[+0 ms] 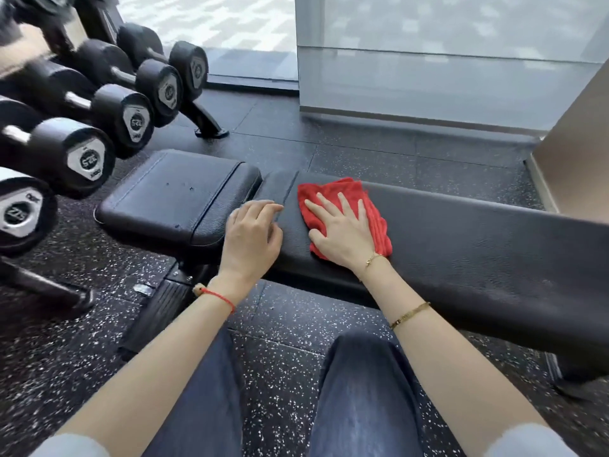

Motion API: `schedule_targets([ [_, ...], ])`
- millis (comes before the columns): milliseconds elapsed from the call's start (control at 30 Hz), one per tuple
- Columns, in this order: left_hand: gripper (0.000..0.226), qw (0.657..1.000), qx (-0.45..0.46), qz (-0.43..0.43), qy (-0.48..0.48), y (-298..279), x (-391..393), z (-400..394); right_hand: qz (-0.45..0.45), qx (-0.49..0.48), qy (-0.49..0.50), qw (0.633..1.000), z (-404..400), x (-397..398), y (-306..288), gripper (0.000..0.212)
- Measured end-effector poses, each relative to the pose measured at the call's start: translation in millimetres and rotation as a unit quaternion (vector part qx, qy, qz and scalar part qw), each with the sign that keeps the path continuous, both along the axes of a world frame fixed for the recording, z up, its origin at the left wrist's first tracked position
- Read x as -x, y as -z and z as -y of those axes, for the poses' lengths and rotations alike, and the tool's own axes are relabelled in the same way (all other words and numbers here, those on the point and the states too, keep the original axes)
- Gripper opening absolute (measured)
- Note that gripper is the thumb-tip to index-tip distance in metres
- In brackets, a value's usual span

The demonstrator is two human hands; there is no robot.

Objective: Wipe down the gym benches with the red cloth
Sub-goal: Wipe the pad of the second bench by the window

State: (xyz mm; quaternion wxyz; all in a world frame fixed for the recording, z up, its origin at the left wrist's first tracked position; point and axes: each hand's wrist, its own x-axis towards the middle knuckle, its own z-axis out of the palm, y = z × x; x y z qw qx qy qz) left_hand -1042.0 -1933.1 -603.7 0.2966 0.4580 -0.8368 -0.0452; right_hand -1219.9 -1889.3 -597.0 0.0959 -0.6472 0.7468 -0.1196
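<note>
We see a long black padded bench (461, 245) stretching across the speckled floor (290, 324), its shorter seat pad (171, 192) at the left end. A rack of black dumbbells (99, 103) stands just beyond that end. The red cloth (372, 206) lies folded on the long pad near the gap between pads. Our right hand (342, 232) presses it flat, fingers (346, 204) straight and spread. Our left hand (252, 232) rests on the bench beside it, fingers loosely curled, holding nothing.
</note>
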Motion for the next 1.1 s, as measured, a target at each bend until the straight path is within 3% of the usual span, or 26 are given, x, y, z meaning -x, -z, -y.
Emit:
schedule_targets([
  [233, 0.035, 0.999, 0.013, 0.002, -0.034, -2, -117, 67, 0.018, 0.027, -0.026, 0.999, 52, -103, 6, 0.049],
  [467, 0.034, 0.999, 0.000, 0.003, -0.036, -4, -201, 134, 0.051, 0.012, 0.061, 0.997, 96, -144, 1, 0.048],
  [567, 0.033, 0.999, -0.009, -0.003, -0.037, 1, -217, 154, 0.044, 0.001, 0.034, 0.998, 109, -157, -2, 0.049],
  [733, 0.034, 0.999, -0.027, -0.005, -0.027, 15, -221, 178, -0.011, 0.007, -0.115, 0.993, 90, -148, 3, 0.051],
  [1000, 0.031, 0.999, -0.007, -0.030, -0.021, 31, -222, 187, 0.031, -0.015, -0.023, 0.999, 164, -157, 0, 0.048],
  [1100, 0.032, 0.999, -0.007, -0.038, -0.016, 31, -224, 188, 0.014, -0.027, -0.052, 0.998, 201, -175, -5, 0.049],
])
